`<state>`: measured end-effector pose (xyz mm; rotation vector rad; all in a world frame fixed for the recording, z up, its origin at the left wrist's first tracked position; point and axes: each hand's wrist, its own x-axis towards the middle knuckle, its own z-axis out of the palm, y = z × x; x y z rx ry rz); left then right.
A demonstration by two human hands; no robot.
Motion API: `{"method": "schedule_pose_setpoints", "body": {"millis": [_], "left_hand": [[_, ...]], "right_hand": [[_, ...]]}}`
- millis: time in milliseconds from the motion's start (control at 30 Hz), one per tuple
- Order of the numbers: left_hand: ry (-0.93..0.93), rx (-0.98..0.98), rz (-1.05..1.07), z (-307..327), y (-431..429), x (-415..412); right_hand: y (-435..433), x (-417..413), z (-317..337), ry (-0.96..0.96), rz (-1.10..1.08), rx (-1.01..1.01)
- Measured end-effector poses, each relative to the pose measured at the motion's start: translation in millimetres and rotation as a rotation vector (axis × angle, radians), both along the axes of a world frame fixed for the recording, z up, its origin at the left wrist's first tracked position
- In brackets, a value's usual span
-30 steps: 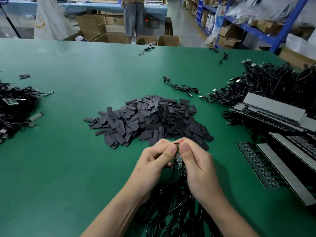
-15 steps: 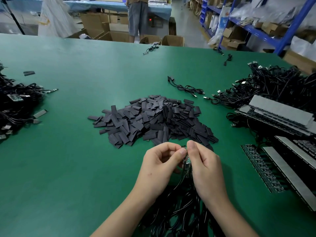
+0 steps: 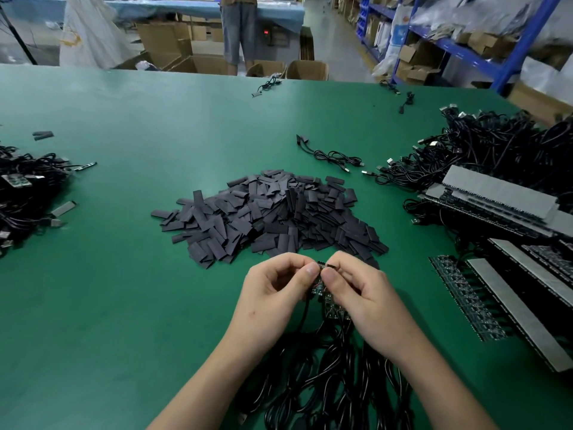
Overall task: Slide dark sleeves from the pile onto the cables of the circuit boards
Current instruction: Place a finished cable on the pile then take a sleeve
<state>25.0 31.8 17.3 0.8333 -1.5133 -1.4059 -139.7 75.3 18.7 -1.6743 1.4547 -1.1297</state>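
1. My left hand (image 3: 276, 296) and right hand (image 3: 362, 299) still pinch the top of the circuit board (image 3: 328, 305) with thumbs and forefingers.
2. My hands have opened apart slightly since a second ago, so more of the board shows between them.
3. Its cables (image 3: 325, 383) trail beneath my wrists.
4. The sleeve pile (image 3: 273, 218) stays just beyond my fingertips.
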Motion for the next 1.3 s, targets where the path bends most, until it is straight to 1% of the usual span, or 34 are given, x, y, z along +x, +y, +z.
{"method": "schedule_pose_setpoints", "body": {"millis": [100, 300, 433, 633, 900, 1033, 1100, 1200, 1300], "left_hand": [[-0.025, -0.021, 0.007, -1, 0, 1], [-0.065, 0.019, 0.002, -2, 1, 1], [-0.004, 0.064, -0.013, 0, 0, 1], [0.025, 0.14, -0.063, -1, -3, 4], [0.059, 0.22, -0.09, -2, -3, 4], [0.117, 0.331, -0.096, -2, -4, 3], [0.11, 0.341, -0.09, -2, -5, 2], [0.079, 0.317, -0.026, -1, -10, 4], [0.035, 0.24, 0.106, -1, -17, 15]], "right_hand": [[1, -3, 0, -0.011, 0.038, 0.039], [2, -2, -1, 0.071, 0.006, -0.006], [3, 2, 0, 0.023, 0.007, -0.036], [2, 6, -5, -0.016, 0.0, -0.067], [1, 6, -8, -0.055, 0.025, -0.025], [0, 11, -8, -0.1, 0.048, -0.034], [-3, 12, -8, -0.125, 0.037, -0.029], [-4, 7, -11, -0.04, 0.004, -0.007], [-2, 0, -16, 0.182, -0.096, 0.002]]}}
